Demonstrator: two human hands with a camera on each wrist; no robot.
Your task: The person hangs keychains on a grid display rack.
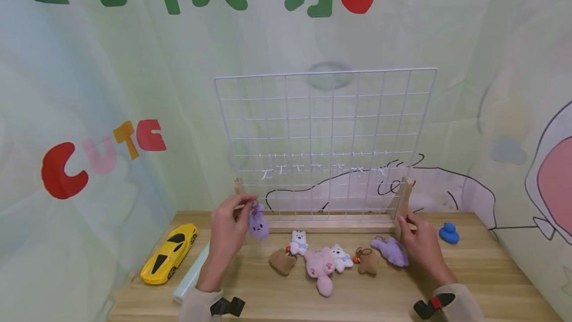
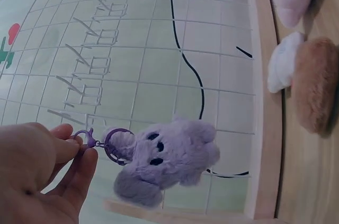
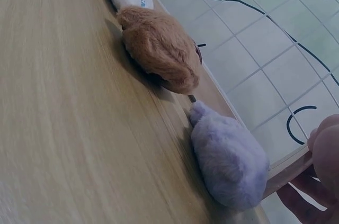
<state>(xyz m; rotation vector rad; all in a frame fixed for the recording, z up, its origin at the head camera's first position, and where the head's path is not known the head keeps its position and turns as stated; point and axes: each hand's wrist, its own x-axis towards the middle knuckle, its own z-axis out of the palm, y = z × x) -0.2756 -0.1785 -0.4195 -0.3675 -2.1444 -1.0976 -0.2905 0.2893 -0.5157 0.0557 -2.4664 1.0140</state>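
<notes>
My left hand [image 1: 230,232] pinches the purple clasp [image 2: 91,140] of a purple plush keychain [image 1: 258,222]. The plush hangs from its ring in front of the white wire grid rack [image 1: 330,128], near its lower left corner; its face shows in the left wrist view. My right hand [image 1: 422,245] grips the wooden stand [image 1: 403,198] at the rack's right end, thumb and fingers on either side. Beside that hand lies a second purple plush keychain [image 1: 391,251], face hidden. White hooks [image 1: 317,167] stick out in a row across the grid.
Between my hands lie brown plush keychains [image 1: 368,262], white plush keychains [image 1: 298,242] and a pink plush [image 1: 319,265]. At left are a yellow toy car [image 1: 170,255] and a pale rolled tube [image 1: 191,275]. A blue rubber duck [image 1: 449,232] stands at right on the wooden table [image 1: 500,282].
</notes>
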